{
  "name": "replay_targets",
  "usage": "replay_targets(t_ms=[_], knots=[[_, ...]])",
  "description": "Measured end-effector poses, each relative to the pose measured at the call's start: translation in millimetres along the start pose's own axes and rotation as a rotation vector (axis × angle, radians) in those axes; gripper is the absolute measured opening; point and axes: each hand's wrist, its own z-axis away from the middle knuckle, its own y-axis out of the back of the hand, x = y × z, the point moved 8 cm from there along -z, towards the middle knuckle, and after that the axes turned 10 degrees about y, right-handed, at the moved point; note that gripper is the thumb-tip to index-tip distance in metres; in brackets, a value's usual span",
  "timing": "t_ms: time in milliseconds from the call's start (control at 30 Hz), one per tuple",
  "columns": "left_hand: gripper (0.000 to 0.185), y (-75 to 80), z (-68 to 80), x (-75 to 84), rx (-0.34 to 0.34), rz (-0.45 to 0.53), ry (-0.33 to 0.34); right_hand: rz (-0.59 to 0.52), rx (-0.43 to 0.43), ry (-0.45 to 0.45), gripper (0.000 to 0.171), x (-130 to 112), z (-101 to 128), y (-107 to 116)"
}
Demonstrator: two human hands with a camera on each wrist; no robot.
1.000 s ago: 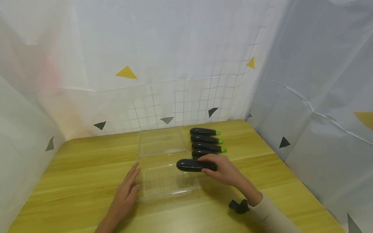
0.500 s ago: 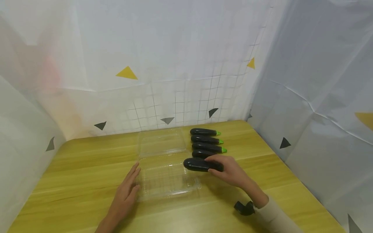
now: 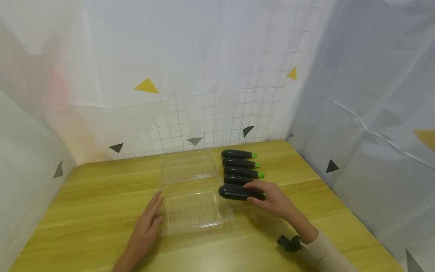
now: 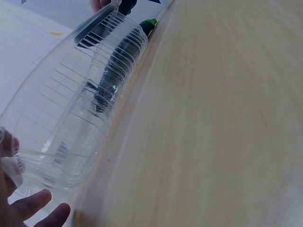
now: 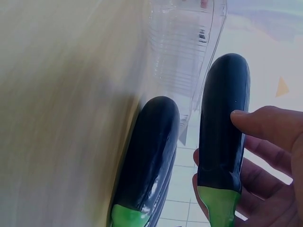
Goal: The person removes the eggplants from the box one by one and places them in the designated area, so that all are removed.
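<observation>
My right hand (image 3: pixel 273 200) grips a glossy dark eggplant (image 3: pixel 232 192) around its stem half, thumb on one side and fingers on the other. In the right wrist view the held eggplant (image 5: pixel 224 127) is clear of the table, its green stem toward the palm. Several more eggplants (image 3: pixel 238 163) lie in a row just beyond it; the nearest is partly hidden by the hand. A clear plastic clamshell container (image 3: pixel 196 227) lies with its lid (image 3: pixel 188 166) folded back, away from me. At its left side my left hand (image 3: pixel 146 228) rests with fingers extended, fingertips right at the wall.
The wooden table (image 3: pixel 91 211) meets white sheeting (image 3: pixel 190 68) at the back, left and right. Yellow, grey and black triangles mark the sheeting. A black device (image 3: pixel 289 243) sits at the right wrist, beside a beige sleeve (image 3: pixel 324 251).
My right hand has moved right with the eggplant, from over the container's right part to near its right edge, in front of the row. The left hand has stayed put.
</observation>
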Motion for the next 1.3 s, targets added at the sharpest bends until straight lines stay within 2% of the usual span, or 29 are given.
replay_targets(t_ms=[667, 1300], knots=[[0.059, -1.8, 0.5, -2.4, -0.010, 0.023, 0.009, 0.061, 0.017, -0.013, 0.034, 13.3, 18.6, 5.5], [0.058, 0.2, 0.5, 0.5, -0.008, 0.017, 0.015, 0.075, 0.021, -0.007, 0.035, 18.2, 24.6, 3.9]])
